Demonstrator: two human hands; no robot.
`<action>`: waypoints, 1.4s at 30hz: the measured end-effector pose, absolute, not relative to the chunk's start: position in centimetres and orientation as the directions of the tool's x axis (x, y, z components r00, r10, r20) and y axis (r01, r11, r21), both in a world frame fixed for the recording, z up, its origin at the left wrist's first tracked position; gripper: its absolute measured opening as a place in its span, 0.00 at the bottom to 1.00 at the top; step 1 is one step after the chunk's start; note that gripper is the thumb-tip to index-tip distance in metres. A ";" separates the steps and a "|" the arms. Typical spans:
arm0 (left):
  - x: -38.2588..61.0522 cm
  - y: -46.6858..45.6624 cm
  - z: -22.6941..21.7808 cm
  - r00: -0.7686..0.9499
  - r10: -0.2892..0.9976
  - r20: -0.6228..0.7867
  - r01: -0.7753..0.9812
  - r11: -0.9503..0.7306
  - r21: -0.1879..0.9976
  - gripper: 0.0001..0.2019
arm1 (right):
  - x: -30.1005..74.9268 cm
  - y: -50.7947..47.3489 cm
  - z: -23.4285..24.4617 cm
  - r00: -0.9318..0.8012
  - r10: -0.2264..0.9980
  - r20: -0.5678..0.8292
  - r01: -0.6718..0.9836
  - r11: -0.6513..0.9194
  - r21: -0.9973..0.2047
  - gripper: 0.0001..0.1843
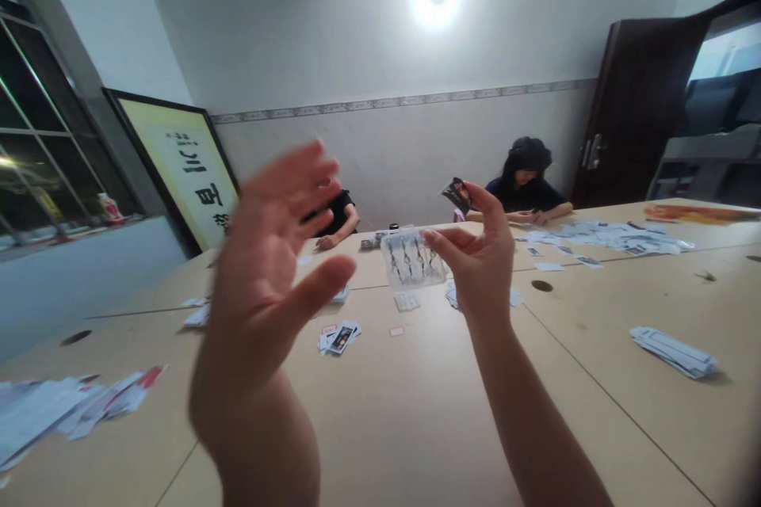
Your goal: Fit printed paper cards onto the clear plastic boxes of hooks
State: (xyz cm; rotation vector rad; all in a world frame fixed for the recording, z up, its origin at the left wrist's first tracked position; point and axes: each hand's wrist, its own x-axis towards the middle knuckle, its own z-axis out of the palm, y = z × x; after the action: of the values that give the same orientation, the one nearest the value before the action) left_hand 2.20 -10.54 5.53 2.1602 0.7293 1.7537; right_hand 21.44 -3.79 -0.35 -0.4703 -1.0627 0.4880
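My right hand holds a flat clear plastic box upright, with the thumb on its upper right corner. Several small dark metal pieces, like fishing swivels or snaps, hang in a row inside it. A small dark printed label with a curled white edge sits at the raised index fingertip of the same hand. My left hand is up to the left of the box, touching nothing, its fingers apart and somewhat blurred. On the table beyond it lies a small pile of printed labels.
A small clear piece and a small white slip lie below the box. Paper strips are at right, more papers at left, and a wide heap of slips before a seated person. Another person's arm rests across the table.
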 end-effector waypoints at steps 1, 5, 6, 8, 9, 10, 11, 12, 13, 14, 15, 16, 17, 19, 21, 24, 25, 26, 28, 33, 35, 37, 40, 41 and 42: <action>2.5 -9.6 4.6 0.189 0.586 0.788 0.238 -0.806 0.543 0.32 | 21.5 -3.8 -0.4 0.410 0.582 0.702 -0.140 0.801 -0.582 0.33; 3.5 -6.0 1.8 0.245 0.805 0.541 0.289 -0.593 0.752 0.37 | 21.4 -3.9 -0.3 0.436 0.571 0.695 -0.112 0.801 -0.588 0.32; 3.8 -5.4 1.5 0.254 0.815 0.520 0.249 -0.575 0.780 0.37 | 21.3 -3.9 -0.3 0.439 0.567 0.696 -0.115 0.805 -0.583 0.31; 4.6 -4.7 1.2 0.288 0.815 0.503 0.137 -0.555 0.821 0.37 | 21.1 -3.8 -0.4 0.445 0.557 0.702 -0.130 0.815 -0.564 0.31; 4.9 -4.6 1.2 0.302 0.812 0.500 0.085 -0.545 0.834 0.37 | 21.0 -3.6 -0.4 0.448 0.553 0.703 -0.138 0.819 -0.557 0.31; 5.2 -4.5 1.2 0.309 0.809 0.500 0.040 -0.536 0.843 0.37 | 21.0 -3.5 -0.5 0.445 0.553 0.704 -0.145 0.821 -0.553 0.31; 5.5 -4.5 1.2 0.309 0.809 0.500 0.005 -0.527 0.850 0.36 | 20.9 -3.3 -0.5 0.437 0.555 0.707 -0.149 0.821 -0.552 0.30; 5.7 -4.5 1.1 0.303 0.811 0.500 -0.018 -0.520 0.854 0.34 | 20.9 -3.2 -0.6 0.429 0.557 0.711 -0.145 0.819 -0.555 0.29; 5.7 -4.5 1.0 0.294 0.815 0.500 -0.030 -0.515 0.857 0.33 | 21.0 -3.1 -0.6 0.428 0.553 0.715 -0.128 0.820 -0.558 0.28; 5.8 -4.5 0.9 0.286 0.819 0.498 -0.035 -0.511 0.859 0.30 | 21.1 -3.0 -0.6 0.438 0.539 0.719 -0.094 0.823 -0.560 0.27; 5.7 -4.5 0.8 0.283 0.821 0.495 -0.035 -0.507 0.861 0.28 | 21.3 -3.0 -0.6 0.458 0.511 0.728 -0.047 0.831 -0.554 0.25; 5.7 -4.4 0.7 0.281 0.823 0.493 -0.033 -0.506 0.862 0.26 | 21.4 -3.2 -0.5 0.486 0.470 0.737 0.003 0.842 -0.539 0.23; 5.6 -4.4 0.6 0.276 0.824 0.495 -0.034 -0.506 0.862 0.24 | 21.5 -3.4 -0.4 0.513 0.423 0.747 0.049 0.854 -0.517 0.21; 5.6 -4.3 0.5 0.257 0.823 0.506 -0.050 -0.512 0.858 0.21 | 21.6 -4.2 -0.2 0.526 0.355 0.773 0.091 0.880 -0.466 0.16; 5.6 -4.4 0.6 0.243 0.820 0.518 -0.070 -0.518 0.852 0.21 | 21.5 -5.3 0.0 0.478 0.365 0.799 0.067 0.892 -0.447 0.10; 5.5 -4.6 0.7 0.257 0.806 0.533 -0.097 -0.528 0.844 0.20 | 20.9 -6.5 0.1 0.374 0.455 0.808 0.031 0.864 -0.502 0.05; 5.5 -4.7 0.8 0.263 0.800 0.538 -0.104 -0.531 0.841 0.19 | 20.7 -6.7 0.1 0.344 0.484 0.805 0.034 0.850 -0.526 0.03; 5.4 -4.8 0.8 0.268 0.796 0.543 -0.113 -0.533 0.838 0.18 | 20.5 -6.7 0.0 0.318 0.507 0.801 0.045 0.836 -0.547 0.02; 5.3 -4.9 0.8 0.271 0.791 0.549 -0.135 -0.533 0.835 0.16 | 20.1 -6.5 -0.2 0.286 0.532 0.797 0.086 0.814 -0.574 0.02; 5.4 -5.1 0.5 0.296 0.783 0.547 -0.190 -0.513 0.837 0.14 | 19.8 -6.3 -0.5 0.288 0.512 0.809 0.188 0.798 -0.572 0.02; 5.5 -5.2 0.5 0.315 0.783 0.537 -0.192 -0.502 0.843 0.14 | 19.8 -6.6 -0.4 0.280 0.488 0.827 0.214 0.808 -0.549 0.04; 5.6 -5.4 0.6 0.337 0.776 0.534 -0.184 -0.501 0.845 0.15 | 19.9 -7.0 -0.3 0.276 0.458 0.845 0.248 0.816 -0.523 0.05; 5.6 -5.8 0.9 0.361 0.769 0.527 -0.160 -0.506 0.848 0.14 | 19.9 -7.3 -0.2 0.272 0.440 0.856 0.272 0.818 -0.507 0.06; 5.6 -5.9 1.0 0.362 0.770 0.525 -0.154 -0.507 0.848 0.14 | 19.8 -7.4 -0.2 0.271 0.442 0.855 0.268 0.819 -0.508 0.06; 5.6 -6.0 1.1 0.359 0.771 0.526 -0.153 -0.508 0.848 0.14 | 19.8 -7.5 -0.2 0.269 0.447 0.853 0.258 0.820 -0.511 0.06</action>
State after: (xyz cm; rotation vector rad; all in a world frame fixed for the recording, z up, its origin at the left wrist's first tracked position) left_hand 5.57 -6.02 1.10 1.7234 0.5511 1.2906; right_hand 19.82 -7.46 -0.16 -0.6431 -1.3183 0.1394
